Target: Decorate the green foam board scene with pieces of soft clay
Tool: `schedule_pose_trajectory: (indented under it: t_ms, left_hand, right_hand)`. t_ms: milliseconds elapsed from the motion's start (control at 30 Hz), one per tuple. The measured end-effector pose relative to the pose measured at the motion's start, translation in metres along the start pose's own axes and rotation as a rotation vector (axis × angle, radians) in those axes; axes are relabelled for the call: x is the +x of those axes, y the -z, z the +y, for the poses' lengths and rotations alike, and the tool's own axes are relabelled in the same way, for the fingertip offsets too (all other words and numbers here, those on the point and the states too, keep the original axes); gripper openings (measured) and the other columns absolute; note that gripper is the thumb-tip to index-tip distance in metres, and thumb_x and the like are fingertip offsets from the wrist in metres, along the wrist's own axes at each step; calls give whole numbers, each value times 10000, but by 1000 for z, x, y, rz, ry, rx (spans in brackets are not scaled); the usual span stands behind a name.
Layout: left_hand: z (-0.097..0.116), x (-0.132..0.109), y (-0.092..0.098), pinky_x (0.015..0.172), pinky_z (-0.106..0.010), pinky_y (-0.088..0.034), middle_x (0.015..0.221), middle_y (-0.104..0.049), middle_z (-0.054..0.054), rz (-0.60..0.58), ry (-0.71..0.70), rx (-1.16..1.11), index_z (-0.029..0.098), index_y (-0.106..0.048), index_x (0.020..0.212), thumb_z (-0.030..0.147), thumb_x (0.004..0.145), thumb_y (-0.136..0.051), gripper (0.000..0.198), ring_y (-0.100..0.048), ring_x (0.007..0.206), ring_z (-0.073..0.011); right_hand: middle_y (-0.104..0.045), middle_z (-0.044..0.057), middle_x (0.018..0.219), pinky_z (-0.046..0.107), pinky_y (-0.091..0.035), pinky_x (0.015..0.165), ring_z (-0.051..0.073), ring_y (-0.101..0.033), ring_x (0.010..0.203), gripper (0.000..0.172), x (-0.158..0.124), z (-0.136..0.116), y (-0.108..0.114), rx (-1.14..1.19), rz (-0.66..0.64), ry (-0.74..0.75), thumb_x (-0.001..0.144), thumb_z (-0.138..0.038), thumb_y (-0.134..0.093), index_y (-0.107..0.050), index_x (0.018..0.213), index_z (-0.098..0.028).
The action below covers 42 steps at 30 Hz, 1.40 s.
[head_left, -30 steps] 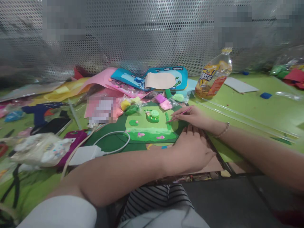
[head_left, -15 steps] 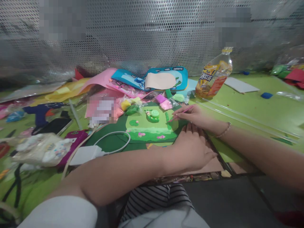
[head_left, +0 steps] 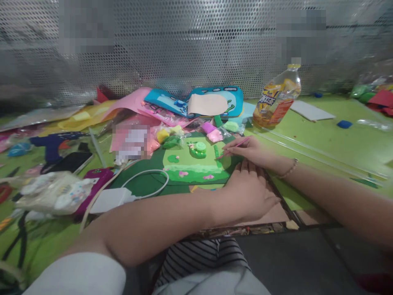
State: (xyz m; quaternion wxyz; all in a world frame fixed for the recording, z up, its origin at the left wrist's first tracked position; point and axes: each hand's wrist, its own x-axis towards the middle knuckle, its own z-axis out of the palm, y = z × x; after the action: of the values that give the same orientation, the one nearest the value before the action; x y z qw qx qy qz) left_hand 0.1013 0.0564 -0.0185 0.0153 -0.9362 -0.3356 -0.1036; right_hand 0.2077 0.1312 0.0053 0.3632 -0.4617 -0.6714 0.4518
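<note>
A green clay picture [head_left: 193,164] lies on dark green sheet, with a round spiral clay piece [head_left: 200,148], pink flowers and a wavy green strip along its front. My right hand [head_left: 245,149] pinches a thin pink stick-like tool [head_left: 236,144]. The tool's tip meets a narrow upright strip of green clay [head_left: 216,153] at the picture's right side. Close in front of it, my left hand [head_left: 248,190] lies flat, fingers stretched out and together, near the picture's right corner. Its fingertips are partly under the right hand.
Behind the picture are lumps of pink and purple clay [head_left: 211,132] and a blue printed case [head_left: 235,102]. A tilted plastic bottle [head_left: 276,102] stands back right. At left are a white charger [head_left: 110,200] with cable, a phone [head_left: 71,163] and a blue glue gun [head_left: 52,145].
The pink tool has shifted very slightly at the green strip, its angle a little changed. My left hand stays where it was.
</note>
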Motion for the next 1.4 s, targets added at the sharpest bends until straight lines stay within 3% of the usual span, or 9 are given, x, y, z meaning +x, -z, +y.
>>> schedule_pose_trajectory:
  t_ms: [200,467,967,1200,1400]
  left_hand:
    - [-1,-1,5,988,-467,-287,1246,-489,-246,0,-17,22,-4,-418,1263,582,860,-218,739,-390,1214,-343]
    - [-1,-1,2,1022,-473,-259,1249,-474,-258,1,-19,15,-34,-355,1310,576,861,-202,773,-382,1222,-335]
    - [-1,-1,4,1008,-480,-274,1230,-496,-242,-7,-13,13,4,-421,1256,589,859,-211,738,-386,1220,-335]
    - [-1,-1,-4,1023,-480,-262,1315,-417,-278,31,-10,31,-39,-312,1329,617,848,-186,823,-356,1250,-347]
    - [-1,-2,-5,1017,-476,-271,1297,-438,-262,48,-3,23,-8,-369,1293,609,846,-213,778,-377,1231,-342]
  right_hand:
    - [-725,17,771,328,-546,786,199,-681,804,150,0,1,-1,-25,-18,2,670,-317,-690,-702,779,-215]
    - [-722,9,771,323,-538,823,189,-682,824,165,0,-1,-2,67,4,-13,681,-341,-691,-703,786,-215]
    - [-727,34,783,330,-544,788,196,-680,793,188,0,1,-1,-24,-17,-7,681,-322,-695,-705,810,-187]
    - [-727,23,787,339,-530,852,195,-682,839,163,-1,0,1,114,29,-20,690,-338,-696,-707,789,-208]
    - [-728,29,773,323,-545,806,191,-687,794,201,-2,-1,1,93,-32,-34,663,-358,-720,-707,785,-198]
